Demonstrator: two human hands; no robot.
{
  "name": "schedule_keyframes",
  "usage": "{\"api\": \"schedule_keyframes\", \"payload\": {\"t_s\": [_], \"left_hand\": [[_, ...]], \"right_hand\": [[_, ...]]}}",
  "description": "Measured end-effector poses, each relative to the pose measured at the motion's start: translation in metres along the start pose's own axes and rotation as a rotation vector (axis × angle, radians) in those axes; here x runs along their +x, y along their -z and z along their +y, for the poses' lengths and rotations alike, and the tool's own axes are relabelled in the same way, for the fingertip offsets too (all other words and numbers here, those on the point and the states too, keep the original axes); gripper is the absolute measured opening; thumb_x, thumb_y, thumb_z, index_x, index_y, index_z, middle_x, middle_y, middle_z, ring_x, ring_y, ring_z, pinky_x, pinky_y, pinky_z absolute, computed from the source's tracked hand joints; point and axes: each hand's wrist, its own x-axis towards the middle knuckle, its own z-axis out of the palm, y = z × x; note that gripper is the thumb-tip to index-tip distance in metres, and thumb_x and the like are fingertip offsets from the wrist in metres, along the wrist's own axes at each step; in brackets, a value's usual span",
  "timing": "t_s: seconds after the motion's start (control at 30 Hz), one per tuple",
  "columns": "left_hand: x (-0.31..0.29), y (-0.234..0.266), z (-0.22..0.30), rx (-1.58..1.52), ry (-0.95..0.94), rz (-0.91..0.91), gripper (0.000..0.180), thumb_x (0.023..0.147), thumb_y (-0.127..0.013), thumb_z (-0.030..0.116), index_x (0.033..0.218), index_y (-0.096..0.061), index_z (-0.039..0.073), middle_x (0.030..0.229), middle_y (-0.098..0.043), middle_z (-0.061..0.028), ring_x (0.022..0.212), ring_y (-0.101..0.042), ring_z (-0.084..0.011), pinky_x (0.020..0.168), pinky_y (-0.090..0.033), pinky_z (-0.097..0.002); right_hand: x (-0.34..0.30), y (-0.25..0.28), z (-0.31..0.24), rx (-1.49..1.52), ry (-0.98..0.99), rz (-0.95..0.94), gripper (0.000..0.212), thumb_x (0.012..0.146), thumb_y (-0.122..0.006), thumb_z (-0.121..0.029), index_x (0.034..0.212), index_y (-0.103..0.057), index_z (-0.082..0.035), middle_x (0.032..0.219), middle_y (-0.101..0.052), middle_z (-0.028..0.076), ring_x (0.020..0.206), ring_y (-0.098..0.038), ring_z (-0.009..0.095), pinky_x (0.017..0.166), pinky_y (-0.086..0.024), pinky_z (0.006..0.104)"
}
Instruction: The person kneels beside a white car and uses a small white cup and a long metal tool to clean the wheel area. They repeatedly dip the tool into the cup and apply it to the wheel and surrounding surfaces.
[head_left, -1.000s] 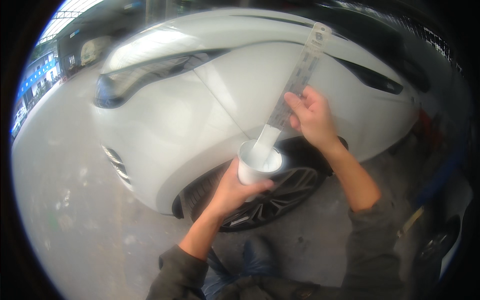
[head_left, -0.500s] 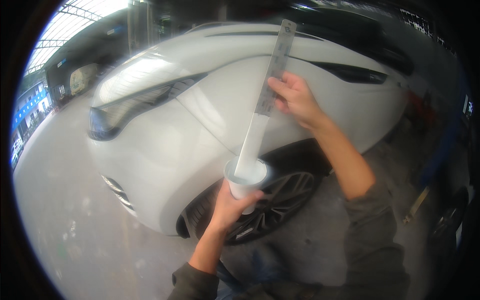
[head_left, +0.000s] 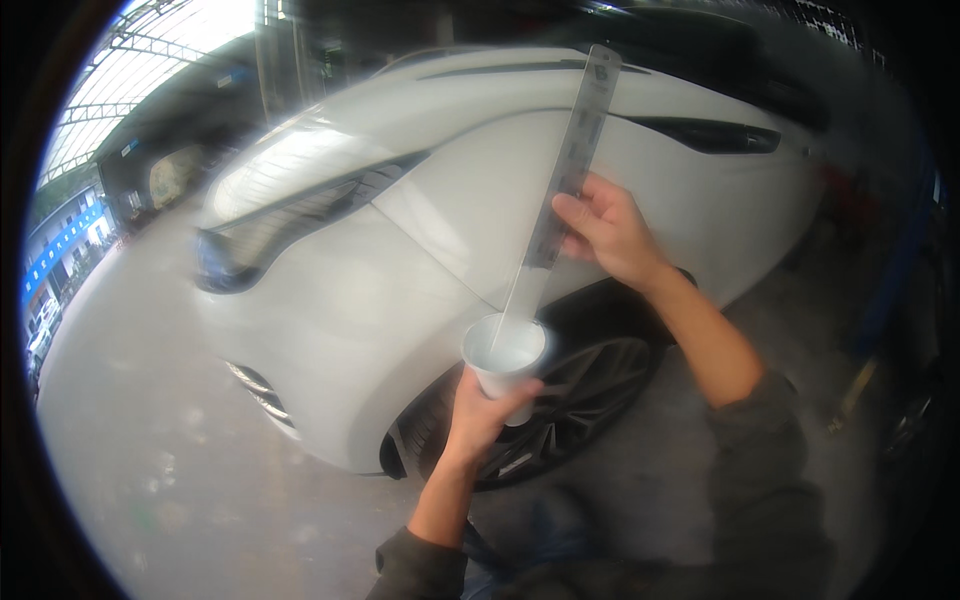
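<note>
So, my left hand (head_left: pixel 478 412) has the white cup (head_left: pixel 506 358) pinched from below, thumb and fingers wrapped round its lower half, sitting a bit below the middle of the frame. I keep it upright and level so the pale liquid inside doesn't slop out. My right hand (head_left: pixel 610 232) is up higher, right of centre, fingers closed on the long grey metal ruler (head_left: pixel 562 190) about halfway along its length. It's held steep, leaning a little to the upper right, with the wet lower end pointing down into the cup's mouth, so anything running off lands back in the cup and not on the floor. I can't tell whether the tip touches the liquid.

Left forearm comes up from the bottom edge nearly straight; right arm is bent, elbow out to the lower right, wrist cocked up. Behind it all is the white car (head_left: pixel 420 250) with its dark front wheel (head_left: pixel 570 400) just behind the cup.
</note>
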Motion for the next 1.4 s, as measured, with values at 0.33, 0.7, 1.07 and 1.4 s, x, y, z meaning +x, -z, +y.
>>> {"api": "schedule_keyframes", "payload": {"t_s": [0.33,0.7,1.07,1.4], "left_hand": [[0.001,-0.002,-0.008,0.053,-0.034,0.044,0.063,0.076,-0.084,0.016,0.129,-0.052,0.003,0.117,-0.063,-0.008,0.106,-0.059,-0.0169,0.093,-0.047,-0.0322],[0.008,-0.003,-0.009,0.054,-0.075,0.036,0.063,0.078,-0.085,0.019,0.129,-0.051,0.002,0.113,-0.063,-0.0075,0.1,-0.061,-0.0177,0.09,-0.048,-0.0334],[0.006,-0.008,-0.001,0.086,-0.043,0.055,0.062,0.076,-0.083,0.022,0.126,-0.053,0.001,0.113,-0.063,-0.0086,0.104,-0.059,-0.0175,0.092,-0.047,-0.0324],[0.007,-0.011,-0.005,0.043,-0.065,0.053,0.066,0.076,-0.084,0.019,0.13,-0.05,0.002,0.117,-0.061,-0.0087,0.106,-0.059,-0.0186,0.093,-0.047,-0.0325]], "right_hand": [[-0.026,-0.013,0.012,-0.406,-0.011,0.051,0.028,0.097,-0.064,-0.021,0.083,-0.054,0.001,0.06,-0.053,0.004,0.053,-0.049,0.011,0.052,-0.041,0.0293],[-0.032,-0.024,0.013,-0.286,-0.04,0.145,0.03,0.094,-0.065,-0.02,0.076,-0.051,0.0,0.058,-0.056,0.005,0.053,-0.047,0.011,0.053,-0.04,0.035],[-0.014,-0.013,0.021,0.035,-0.039,0.336,0.031,0.1,-0.06,-0.019,0.076,-0.044,-0.007,0.059,-0.043,-0.004,0.047,-0.037,0.003,0.041,-0.029,0.022],[0.012,0.004,0.01,0.157,-0.044,0.325,0.021,0.103,-0.055,-0.02,0.089,-0.05,-0.005,0.068,-0.046,-0.003,0.047,-0.035,0.004,0.042,-0.029,0.0227]]}}
